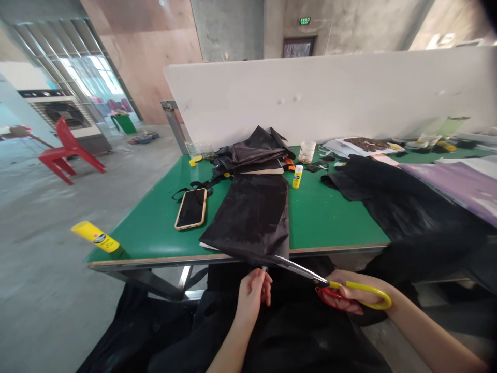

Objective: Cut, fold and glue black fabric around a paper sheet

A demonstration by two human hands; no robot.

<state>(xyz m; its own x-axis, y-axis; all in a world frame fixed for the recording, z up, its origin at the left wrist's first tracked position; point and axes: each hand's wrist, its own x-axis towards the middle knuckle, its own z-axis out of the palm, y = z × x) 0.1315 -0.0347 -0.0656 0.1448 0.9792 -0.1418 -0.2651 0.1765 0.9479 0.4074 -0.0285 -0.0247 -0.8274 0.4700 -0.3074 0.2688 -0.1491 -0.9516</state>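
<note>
Head view: the right hand (355, 294) grips a pair of scissors (334, 286) with yellow and red handles, fingers threaded through the loops and closed around them. The blades point left and up toward the near table edge, and their tips meet the lower edge of a black fabric sheet (252, 215). Whether the blades are parted or closed at the tip cannot be told.

The left hand (254, 292) sits just below the same edge, fingers curled together and pinching the hanging margin of the fabric beside the blade tips.

The black fabric sheet lies flat on the green table (330, 217), running from a pile of folded black fabric (254, 150) at the far side down to the near edge, where it overhangs slightly.

A phone (191, 208) in a tan case lies face up just left of the sheet, apart from it. A small yellow glue stick (297, 176) stands upright just right of the sheet's far end. A larger yellow glue stick (95, 237) lies at the near left table corner. A second dark fabric piece (396, 202) spreads over the right part of the table. A white panel (330, 96) stands along the far table edge. A red chair (66, 150) stands on the floor at far left
</note>
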